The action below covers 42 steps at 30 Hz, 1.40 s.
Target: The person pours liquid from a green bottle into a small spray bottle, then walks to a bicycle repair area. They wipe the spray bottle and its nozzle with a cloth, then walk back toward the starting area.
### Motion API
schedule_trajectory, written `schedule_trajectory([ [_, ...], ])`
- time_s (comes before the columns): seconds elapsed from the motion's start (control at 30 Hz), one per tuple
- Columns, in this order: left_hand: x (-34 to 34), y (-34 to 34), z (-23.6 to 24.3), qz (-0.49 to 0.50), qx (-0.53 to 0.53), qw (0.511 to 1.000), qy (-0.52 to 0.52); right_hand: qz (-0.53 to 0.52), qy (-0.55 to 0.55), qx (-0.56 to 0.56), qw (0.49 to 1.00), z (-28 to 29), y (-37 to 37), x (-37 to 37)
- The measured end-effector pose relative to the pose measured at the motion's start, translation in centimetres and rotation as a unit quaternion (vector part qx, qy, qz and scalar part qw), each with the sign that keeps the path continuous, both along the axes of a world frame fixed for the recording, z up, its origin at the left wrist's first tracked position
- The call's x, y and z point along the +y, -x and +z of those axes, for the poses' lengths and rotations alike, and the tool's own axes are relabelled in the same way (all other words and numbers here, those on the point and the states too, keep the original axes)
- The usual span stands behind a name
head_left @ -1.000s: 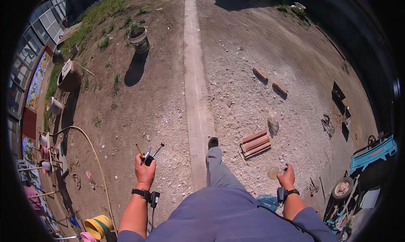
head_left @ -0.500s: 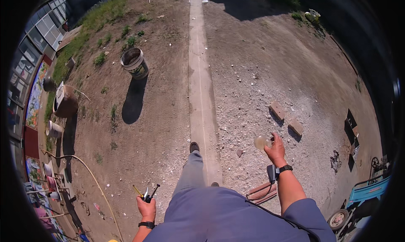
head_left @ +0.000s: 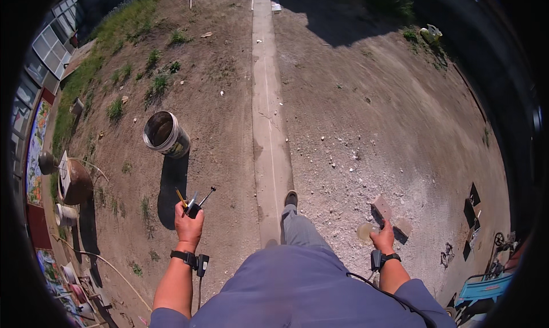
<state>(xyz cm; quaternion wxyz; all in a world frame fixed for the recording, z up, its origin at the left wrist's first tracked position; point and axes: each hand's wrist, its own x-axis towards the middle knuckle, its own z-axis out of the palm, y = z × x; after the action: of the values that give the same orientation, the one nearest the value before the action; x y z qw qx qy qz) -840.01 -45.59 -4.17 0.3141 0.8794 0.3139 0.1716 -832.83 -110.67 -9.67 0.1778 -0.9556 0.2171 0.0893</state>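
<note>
My left hand [head_left: 189, 228] is closed round a small bundle of slim tools [head_left: 193, 207]. A yellow stick, a silver blade-like piece and a thin dark rod with a knobbed tip poke up out of it; their exact kinds are too small to tell. In my right hand [head_left: 384, 236] is a round, translucent yellowish thing [head_left: 366, 231], gripped at its edge by the fingers. Whether it is a roll or a solid disc I cannot make out. Both wrists carry dark straps with small boxes.
A concrete path [head_left: 266, 128] runs ahead under my feet. A bucket [head_left: 166, 135] stands left of it on bare soil. Bricks [head_left: 382, 207] lie on whitish rubble at right. Further left are a brown jar [head_left: 77, 182] and a hose [head_left: 108, 259]; a blue cart [head_left: 485, 288] stands right.
I have stepped forward along the path, my right foot now leading. The bucket and bricks are nearer. My left hand has risen with the tools; my right hand has dropped lower with the round thing.
</note>
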Motion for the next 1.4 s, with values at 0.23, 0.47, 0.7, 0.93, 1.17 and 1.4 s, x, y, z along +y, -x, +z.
schedule_trajectory([
  [0.23,6.7,-22.6,-3.9,0.064,0.058,0.996,-0.006,0.023,-0.021,-0.016,0.999,-6.1,-29.6,5.8],
  [0.47,9.5,-36.6,-2.0,0.168,0.131,0.971,0.107,0.135,-0.024,-0.095,0.986,-1.1,-62.6,19.9],
  [0.7,20.7,-62.0,-6.5,0.137,0.144,0.979,0.051,0.142,-0.011,-0.111,0.984,-2.1,-88.6,30.5],
  [0.93,33.1,-96.9,-2.3,0.060,0.074,0.995,0.031,0.010,-0.017,-0.005,1.000,-1.1,-103.9,35.7],
  [1.17,41.8,-126.8,-4.2,0.028,0.023,0.999,0.018,0.002,-0.008,0.024,1.000,-4.4,-127.9,41.7],
  [1.4,45.8,-141.7,-2.9,0.144,0.097,0.984,0.038,0.071,-0.030,-0.036,0.996,-3.0,-160.4,52.7],
])
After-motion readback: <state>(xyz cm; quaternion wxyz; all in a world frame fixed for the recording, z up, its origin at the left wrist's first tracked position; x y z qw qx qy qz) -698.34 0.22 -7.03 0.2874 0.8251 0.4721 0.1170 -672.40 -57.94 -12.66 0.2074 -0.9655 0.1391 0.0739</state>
